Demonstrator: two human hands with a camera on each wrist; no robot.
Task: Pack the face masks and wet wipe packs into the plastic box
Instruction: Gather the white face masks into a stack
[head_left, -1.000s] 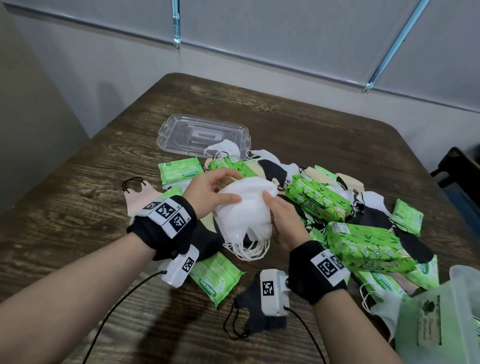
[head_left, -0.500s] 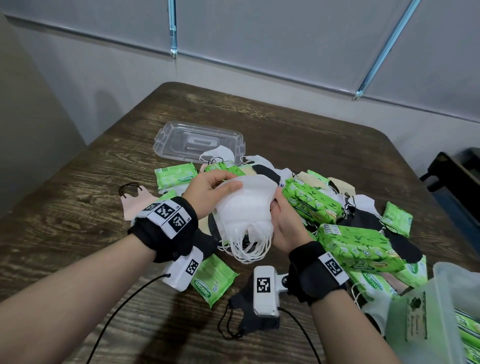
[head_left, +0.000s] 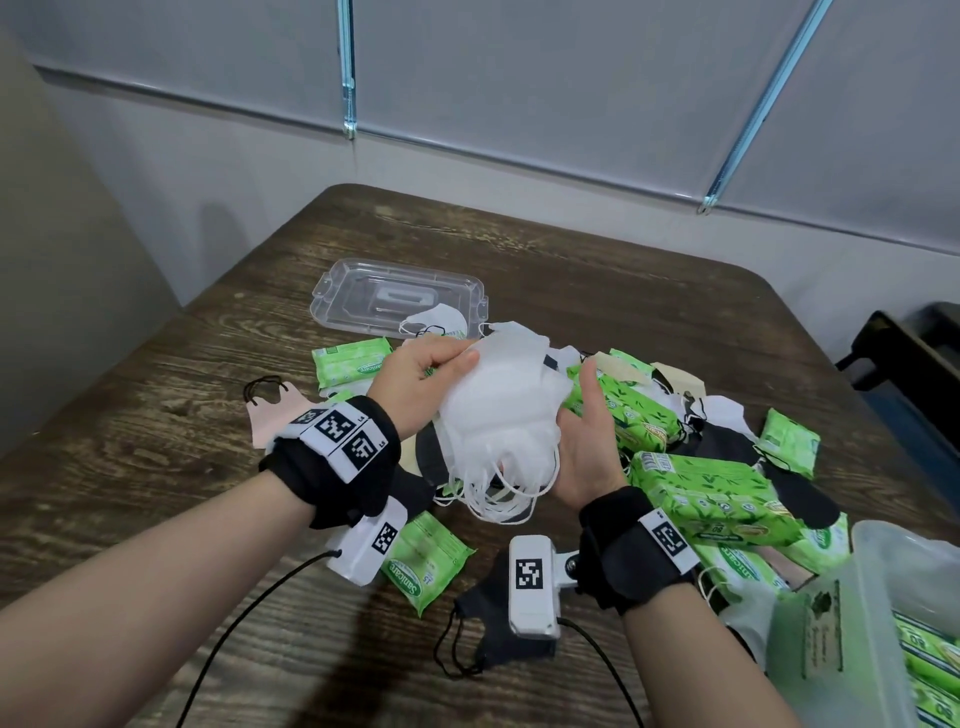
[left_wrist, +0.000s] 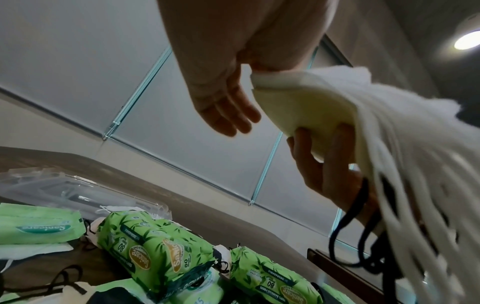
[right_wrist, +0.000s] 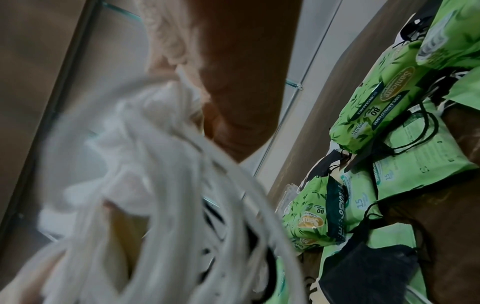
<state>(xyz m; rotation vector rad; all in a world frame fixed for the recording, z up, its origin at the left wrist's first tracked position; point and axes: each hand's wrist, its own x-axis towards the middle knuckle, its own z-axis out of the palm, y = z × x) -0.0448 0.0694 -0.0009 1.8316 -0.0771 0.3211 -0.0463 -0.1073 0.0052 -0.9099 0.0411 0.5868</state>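
Between both hands, white masks; left wrist view alone: dark loops.

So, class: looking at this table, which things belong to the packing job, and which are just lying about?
Part of the job:
- stack of white masks, held by left hand and right hand
- loose black mask
- green wipe packs
- plastic box, near right

Just lying about:
- clear lid, set aside on the wooden table
- dark chair

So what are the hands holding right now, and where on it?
A stack of white face masks: left hand pinches its upper edge, right hand cups the lower side near the dangling ear loops.
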